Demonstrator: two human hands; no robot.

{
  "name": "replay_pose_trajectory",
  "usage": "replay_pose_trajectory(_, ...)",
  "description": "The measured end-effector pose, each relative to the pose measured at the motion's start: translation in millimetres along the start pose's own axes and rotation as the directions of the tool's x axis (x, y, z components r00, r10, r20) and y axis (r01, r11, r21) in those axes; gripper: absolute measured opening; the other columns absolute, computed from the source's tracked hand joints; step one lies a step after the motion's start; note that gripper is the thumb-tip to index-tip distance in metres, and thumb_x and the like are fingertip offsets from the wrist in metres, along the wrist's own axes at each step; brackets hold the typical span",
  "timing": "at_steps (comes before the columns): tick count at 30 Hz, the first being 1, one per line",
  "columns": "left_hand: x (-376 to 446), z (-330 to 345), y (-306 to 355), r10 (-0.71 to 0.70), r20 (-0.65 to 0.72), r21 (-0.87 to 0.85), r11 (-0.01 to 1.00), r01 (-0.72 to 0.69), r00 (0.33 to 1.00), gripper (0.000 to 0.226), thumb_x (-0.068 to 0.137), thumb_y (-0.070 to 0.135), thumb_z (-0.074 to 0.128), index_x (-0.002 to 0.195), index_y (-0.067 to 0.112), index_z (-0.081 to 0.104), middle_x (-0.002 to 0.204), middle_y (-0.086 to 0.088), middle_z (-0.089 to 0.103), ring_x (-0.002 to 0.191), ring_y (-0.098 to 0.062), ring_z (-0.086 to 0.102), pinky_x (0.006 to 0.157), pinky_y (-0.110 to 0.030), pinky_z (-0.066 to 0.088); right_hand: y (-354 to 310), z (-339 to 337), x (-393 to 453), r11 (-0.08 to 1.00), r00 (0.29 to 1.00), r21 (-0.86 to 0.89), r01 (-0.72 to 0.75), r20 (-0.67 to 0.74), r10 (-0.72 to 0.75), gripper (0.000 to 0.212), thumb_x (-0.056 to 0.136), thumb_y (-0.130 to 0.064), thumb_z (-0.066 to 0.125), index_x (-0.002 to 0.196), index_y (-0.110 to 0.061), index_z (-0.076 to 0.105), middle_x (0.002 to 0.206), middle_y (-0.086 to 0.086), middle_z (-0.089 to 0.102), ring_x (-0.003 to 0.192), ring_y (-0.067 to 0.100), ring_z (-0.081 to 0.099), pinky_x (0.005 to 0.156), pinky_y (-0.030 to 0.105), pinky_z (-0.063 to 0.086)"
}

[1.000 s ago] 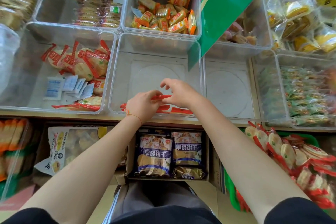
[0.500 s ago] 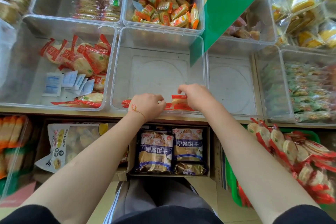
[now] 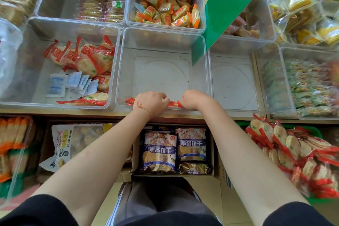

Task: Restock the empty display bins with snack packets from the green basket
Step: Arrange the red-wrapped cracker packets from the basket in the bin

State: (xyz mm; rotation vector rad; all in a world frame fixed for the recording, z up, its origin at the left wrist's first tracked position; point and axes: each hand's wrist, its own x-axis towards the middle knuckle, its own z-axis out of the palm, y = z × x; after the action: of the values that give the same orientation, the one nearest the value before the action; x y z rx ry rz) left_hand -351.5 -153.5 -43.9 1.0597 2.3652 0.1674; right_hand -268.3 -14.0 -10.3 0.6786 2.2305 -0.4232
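Two hands, the left hand (image 3: 151, 102) and right hand (image 3: 192, 100), reach into one of two nearly bare clear bins (image 3: 163, 75). One green basket (image 3: 311, 130) sits near right. Three blue biscuit bags (image 3: 158, 152) fill one cardboard box (image 3: 135, 163).

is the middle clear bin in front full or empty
Nearly empty: the middle bin shows bare floor, with only a few red packets at its near wall, under both hands.

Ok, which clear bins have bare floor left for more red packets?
The middle clear bin is bare behind the left hand and right hand, which pinch red-wrapped packets at its front wall. The clear bin right of it is bare throughout. The left bin of red rice-cracker packets is crowded, bare only along its left side.
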Motion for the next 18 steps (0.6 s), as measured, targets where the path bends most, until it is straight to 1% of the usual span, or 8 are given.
replay_pose_trajectory(2, -0.3, -0.1, -3.2, -0.017, -0.026, -0.077, 0.997, 0.015, 1.0, 0.04, 0.095, 0.04, 0.036, 0.124, 0.03, 0.062, 0.121, -0.003, 0.067, 0.108, -0.027, 0.061, 0.086, -0.036, 0.045, 4.1, 8.0, -8.2, 0.995, 0.994, 0.098, 0.02, -0.108, -0.01, 0.031, 0.098, -0.023, 0.04, 0.094, -0.006, 0.065, 0.108, 0.013, 0.065, 0.09, 0.029, 0.056, 0.074, 0.033, 0.044)
replay_pose_trajectory(4, -7.5, -1.0, -2.4, 0.001, -0.186, -0.193, 0.981, -0.037, 0.983, 0.035, 0.094, 0.032, 0.044, 0.12, 0.023, 0.065, 0.117, -0.003, 0.069, 0.108, -0.027, 0.06, 0.091, -0.037, 0.044, 9.5, 18.2, -24.1, 0.973, 0.947, 0.206, 0.103, -0.32, -0.032, 0.033, 0.097, -0.019, 0.041, 0.106, -0.006, 0.07, 0.113, 0.011, 0.064, 0.101, 0.027, 0.058, 0.085, 0.037, 0.048)
replay_pose_trajectory(6, -23.4, -1.8, 11.7, 0.049, -0.428, -0.265, 0.948, -0.177, 0.902, 0.031, 0.089, 0.029, 0.046, 0.102, 0.017, 0.07, 0.098, -0.002, 0.071, 0.092, -0.026, 0.061, 0.082, -0.038, 0.046, 13.9, 28.5, -46.7, 0.937, 0.829, 0.276, 0.215, -0.559, -0.025, 0.031, 0.097, -0.014, 0.044, 0.11, -0.009, 0.071, 0.113, 0.006, 0.064, 0.107, 0.022, 0.056, 0.092, 0.038, 0.047)
replay_pose_trajectory(8, -46.0, -1.3, 37.3, 0.094, -0.515, -0.286, 0.918, -0.274, 0.852, 0.025, 0.087, 0.029, 0.047, 0.088, 0.016, 0.068, 0.081, 0.003, 0.067, 0.075, -0.02, 0.057, 0.066, -0.035, 0.044, 19.7, 41.7, -70.6, 0.91, 0.692, 0.312, 0.275, -0.721, 0.038, 0.025, 0.094, -0.009, 0.047, 0.1, -0.009, 0.072, 0.102, 0.005, 0.066, 0.1, 0.02, 0.056, 0.085, 0.034, 0.046)
replay_pose_trajectory(9, -56.0, 0.8, 51.4, 0.117, -0.496, -0.298, 0.908, -0.295, 0.86, 0.022, 0.089, 0.028, 0.049, 0.086, 0.017, 0.067, 0.077, 0.004, 0.065, 0.07, -0.018, 0.055, 0.061, -0.033, 0.043, 24.2, 49.4, -81.6, 0.898, 0.645, 0.339, 0.28, -0.76, 0.086, 0.023, 0.093, -0.007, 0.049, 0.094, -0.008, 0.071, 0.095, 0.005, 0.067, 0.094, 0.019, 0.056, 0.079, 0.031, 0.044)
replay_pose_trajectory(11, -70.1, 7.2, 77.2, 0.167, -0.421, -0.308, 0.898, -0.314, 0.891, 0.022, 0.089, 0.031, 0.049, 0.087, 0.019, 0.067, 0.076, 0.005, 0.065, 0.067, -0.018, 0.057, 0.057, -0.032, 0.046, 38.4, 65.0, -101.1, 0.876, 0.605, 0.402, 0.267, -0.777, 0.173, 0.021, 0.091, -0.005, 0.05, 0.088, -0.008, 0.07, 0.09, 0.005, 0.066, 0.087, 0.019, 0.057, 0.069, 0.028, 0.04)
replay_pose_trajectory(16, -80.7, 32.9, 134.8, 0.231, -0.139, -0.256, 0.931, -0.26, 0.963, 0.02, 0.091, 0.028, 0.051, 0.096, 0.023, 0.071, 0.088, 0.004, 0.071, 0.082, -0.02, 0.063, 0.069, -0.033, 0.051, 107.9, 98.5, -126.9, 0.847, 0.66, 0.51, 0.153, -0.691, 0.296, 0.02, 0.089, -0.005, 0.049, 0.09, -0.008, 0.069, 0.096, 0.007, 0.065, 0.089, 0.026, 0.058, 0.066, 0.033, 0.043)
replay_pose_trajectory(18, -79.3, 46.2, 162.6, 0.234, -0.043, -0.258, 0.937, -0.237, 0.971, 0.021, 0.093, 0.026, 0.051, 0.097, 0.022, 0.071, 0.09, 0.002, 0.071, 0.082, -0.021, 0.063, 0.071, -0.032, 0.051, 147.9, 109.6, -128.9, 0.858, 0.675, 0.506, 0.083, -0.662, 0.325, 0.02, 0.087, -0.006, 0.05, 0.096, -0.009, 0.067, 0.102, 0.007, 0.061, 0.095, 0.027, 0.057, 0.072, 0.034, 0.045)
